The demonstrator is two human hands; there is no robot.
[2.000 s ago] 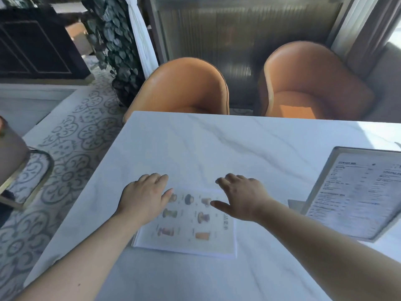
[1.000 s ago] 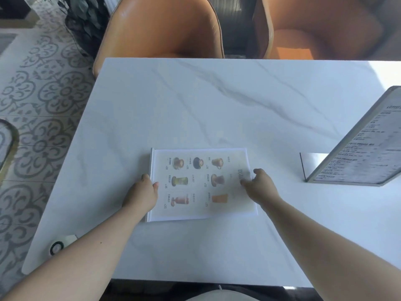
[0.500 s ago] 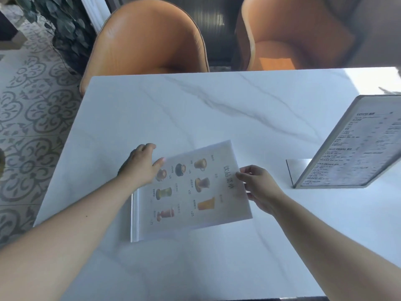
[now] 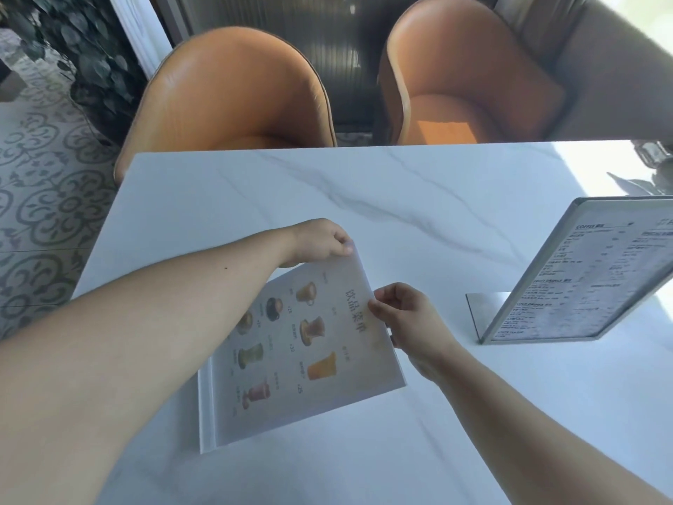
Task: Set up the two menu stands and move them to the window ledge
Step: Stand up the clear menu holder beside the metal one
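Note:
A clear acrylic menu stand with a drinks menu (image 4: 302, 355) is tilted up off the white marble table (image 4: 400, 198), its lower left edge still resting on the table. My left hand (image 4: 320, 242) pinches its far top corner. My right hand (image 4: 404, 318) grips its right edge. A second menu stand (image 4: 582, 275), grey-framed with a text menu, stands upright and slanted at the right of the table.
Two orange chairs (image 4: 233, 92) (image 4: 466, 74) sit behind the table's far edge. A leafy plant (image 4: 83, 49) stands at the back left over patterned floor tiles (image 4: 47, 187). Bright sunlight falls on the table's far right corner.
The drinks menu stand lay flat under my hands; both hands took hold of it and have raised its right side further off the table. The camera tilted up.

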